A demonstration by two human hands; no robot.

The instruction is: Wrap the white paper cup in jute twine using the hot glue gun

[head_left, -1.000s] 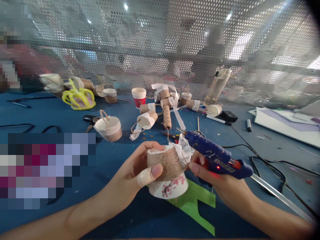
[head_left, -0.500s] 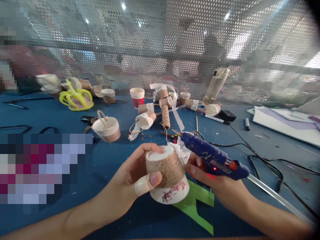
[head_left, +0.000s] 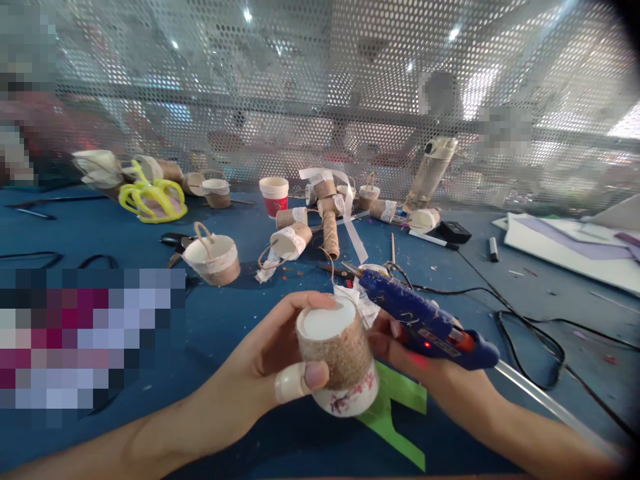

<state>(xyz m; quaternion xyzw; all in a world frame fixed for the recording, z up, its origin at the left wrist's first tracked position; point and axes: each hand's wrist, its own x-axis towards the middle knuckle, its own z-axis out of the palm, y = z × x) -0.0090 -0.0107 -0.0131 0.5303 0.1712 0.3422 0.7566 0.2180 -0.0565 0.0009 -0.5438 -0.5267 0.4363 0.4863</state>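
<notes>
My left hand (head_left: pixel 280 360) grips an upside-down paper cup (head_left: pixel 345 399), its thumb, with a bandage round it, pressed on the side and its fingers behind. Brown twine (head_left: pixel 336 350) is wound round much of the cup, leaving a white band with pink blossoms at the rim. A strand of the twine rises behind the cup towards a spool (head_left: pixel 331 233). In my right hand (head_left: pixel 420 360) is a blue glue gun (head_left: pixel 415 310), its red light lit and a clear glue stick (head_left: pixel 540 380) out of its back. The right fingertips are close behind the cup, partly hidden.
Green paper (head_left: pixel 400 417) lies under the hands. Twine-wrapped cups with handles (head_left: pixel 213 260) stand or lie about the blue table, beside a red cup (head_left: pixel 274 197), a yellow basket shape (head_left: pixel 153 200) and a bottle (head_left: pixel 433 172). Black cable (head_left: pixel 530 347) loops at right, near white sheets (head_left: pixel 560 247).
The cup has shifted slightly right and down in my left hand, and is turned a little. My right hand and the glue gun have moved only slightly.
</notes>
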